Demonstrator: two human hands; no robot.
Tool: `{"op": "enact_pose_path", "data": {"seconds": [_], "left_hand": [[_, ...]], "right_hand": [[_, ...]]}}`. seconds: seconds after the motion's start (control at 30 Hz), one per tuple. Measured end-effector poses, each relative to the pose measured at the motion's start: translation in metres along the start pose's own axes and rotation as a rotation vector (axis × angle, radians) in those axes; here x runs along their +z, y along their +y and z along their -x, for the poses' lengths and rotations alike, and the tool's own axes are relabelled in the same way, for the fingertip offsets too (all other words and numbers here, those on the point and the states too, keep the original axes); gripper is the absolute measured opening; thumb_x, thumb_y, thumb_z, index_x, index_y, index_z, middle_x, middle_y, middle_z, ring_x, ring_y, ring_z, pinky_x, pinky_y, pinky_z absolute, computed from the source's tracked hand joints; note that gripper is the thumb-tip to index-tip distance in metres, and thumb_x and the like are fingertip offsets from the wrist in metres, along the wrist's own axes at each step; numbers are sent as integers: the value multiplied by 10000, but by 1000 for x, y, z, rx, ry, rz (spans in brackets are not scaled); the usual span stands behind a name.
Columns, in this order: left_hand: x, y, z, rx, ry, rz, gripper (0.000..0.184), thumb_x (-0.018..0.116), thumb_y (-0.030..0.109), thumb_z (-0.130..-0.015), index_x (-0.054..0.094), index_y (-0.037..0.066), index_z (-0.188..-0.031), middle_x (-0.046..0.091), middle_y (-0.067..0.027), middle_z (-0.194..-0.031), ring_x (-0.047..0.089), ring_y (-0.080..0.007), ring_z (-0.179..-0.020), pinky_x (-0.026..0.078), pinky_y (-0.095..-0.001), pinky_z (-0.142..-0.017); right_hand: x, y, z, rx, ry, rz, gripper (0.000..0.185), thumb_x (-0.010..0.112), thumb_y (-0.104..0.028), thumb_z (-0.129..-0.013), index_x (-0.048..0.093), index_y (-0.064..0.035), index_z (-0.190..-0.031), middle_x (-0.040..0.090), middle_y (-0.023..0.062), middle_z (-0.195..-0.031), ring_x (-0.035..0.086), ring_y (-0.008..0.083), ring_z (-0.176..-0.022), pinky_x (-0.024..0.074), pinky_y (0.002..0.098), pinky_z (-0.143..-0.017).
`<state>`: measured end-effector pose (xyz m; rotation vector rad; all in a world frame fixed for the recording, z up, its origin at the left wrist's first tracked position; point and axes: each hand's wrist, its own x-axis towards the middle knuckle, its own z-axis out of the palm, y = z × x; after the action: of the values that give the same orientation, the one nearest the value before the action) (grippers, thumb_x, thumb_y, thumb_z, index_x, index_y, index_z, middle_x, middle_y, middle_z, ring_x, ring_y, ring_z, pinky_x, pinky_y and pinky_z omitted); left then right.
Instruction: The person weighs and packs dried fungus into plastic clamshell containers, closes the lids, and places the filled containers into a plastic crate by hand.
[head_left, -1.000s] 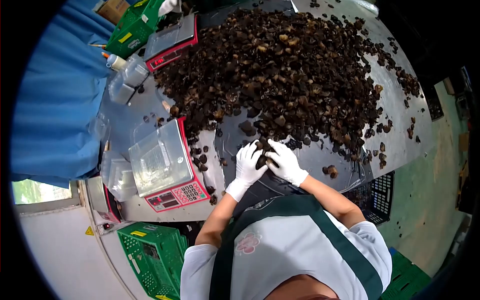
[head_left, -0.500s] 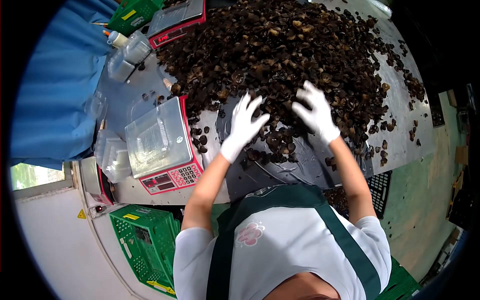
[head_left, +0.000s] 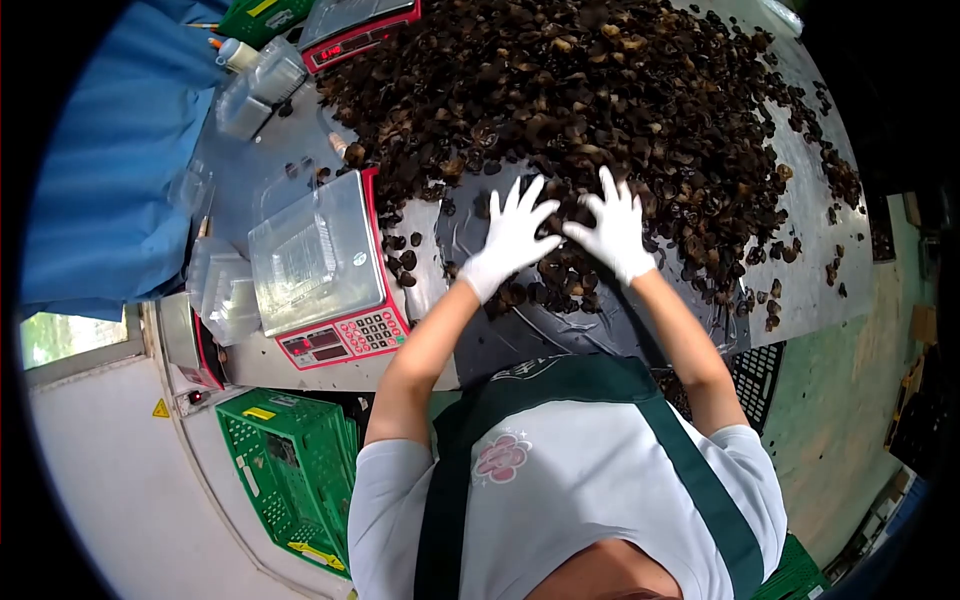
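White gloves [head_left: 500, 258] cover both of your hands, which are side by side, backs upward, at the near edge of a big heap of dark, curled pieces [head_left: 560, 100]. Your left hand [head_left: 513, 238] is spread wide, its fingers fanned away from you and its thumb pointing across toward the other hand. Your right hand [head_left: 613, 236] is spread as well, fingers pointing forward and thumb turned inward, so the two thumbs come close with only a small gap between them. You have nothing visible in your grasp; whether your palms or fingertips press on anything underneath cannot be told from this view.

The heap lies just beyond your fingertips and reaches round past the outer side of your right hand. A smaller cluster of the same pieces [head_left: 573, 285] lies between your wrists, nearer your body, on a dark sheet [head_left: 530, 335] that covers part of the grey table [head_left: 815, 225]. To the left of your left hand, well apart from it, sits a red-edged scale [head_left: 318, 262]; a few loose pieces [head_left: 407, 260] lie along its right side.
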<state>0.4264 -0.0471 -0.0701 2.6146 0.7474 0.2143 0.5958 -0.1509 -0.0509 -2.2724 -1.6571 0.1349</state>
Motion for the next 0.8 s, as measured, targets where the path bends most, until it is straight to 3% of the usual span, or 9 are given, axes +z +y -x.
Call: {"op": "enact_pose_path", "data": {"seconds": [0.1,0.13,0.2,0.33,0.5,0.57,0.63,0.73,0.8], "left_hand": [[5,14,55,26,204,100,408,679,303,-749,624,120,-1109,441,-110,-1389,310,-379,-1326,204,-616,-1056],[1,22,71,36,247,96,356,683,232,-759,612,115,-1088,441,-109,-1392,330,-374,-1320,241,-613,-1033],[1,31,101,28,255,60,326,680,222,-760,622,113,-1061,448,-108,-1384,332,-368,-1318,242,-587,-1044],[12,33,148,21,204,34,382,704,198,-737,618,110,-1099,477,-110,-1342,360,-344,-1304,266,-520,-1056],[-6,34,157,63,284,59,463,735,213,-716,611,89,-1144,464,-132,-1361,379,-346,-1296,291,-485,-1052],[-11,29,148,27,346,86,598,769,235,-686,560,94,-1229,418,-173,-1389,368,-373,-1296,291,-483,-1054],[-17,30,134,-72,356,100,776,801,265,-654,461,105,-1333,339,-210,-1433,328,-394,-1314,286,-486,-1054],[-7,31,111,-186,225,59,934,757,536,-645,380,148,-1406,194,-202,-1510,191,-412,-1378,152,-587,-1081],[3,38,106,-141,182,69,938,748,583,-617,410,179,-1393,205,-180,-1512,177,-405,-1384,133,-618,-1071]], "right_hand": [[1,-13,57,-79,-43,-114,433,771,-373,-677,658,-119,-1009,330,173,-1451,327,400,-1298,297,571,-1021],[-1,-19,72,-122,-37,-103,404,769,-345,-681,660,-117,-996,345,169,-1442,336,389,-1293,294,564,-1023],[-5,-27,99,-182,-50,-153,330,741,-284,-707,660,-96,-965,386,160,-1406,329,368,-1299,265,554,-1033],[-3,-25,131,-330,-95,-204,181,705,-228,-755,676,-106,-885,442,101,-1387,334,333,-1324,318,531,-982],[-19,-7,132,-302,-2,-319,230,731,-200,-736,663,-98,-930,531,117,-1296,456,330,-1233,396,444,-974],[-37,-5,124,-208,155,-341,271,730,-186,-731,647,-74,-964,576,132,-1220,535,330,-1128,446,406,-939],[-36,4,122,-25,193,-327,372,734,-211,-746,620,-76,-1074,543,133,-1270,527,320,-1124,446,399,-940],[-27,13,112,127,158,-170,607,749,-283,-754,514,-93,-1280,436,160,-1386,468,332,-1197,415,391,-989],[-15,9,105,82,183,-139,668,743,-354,-749,485,-89,-1305,408,191,-1397,444,365,-1214,388,427,-1002]]}}
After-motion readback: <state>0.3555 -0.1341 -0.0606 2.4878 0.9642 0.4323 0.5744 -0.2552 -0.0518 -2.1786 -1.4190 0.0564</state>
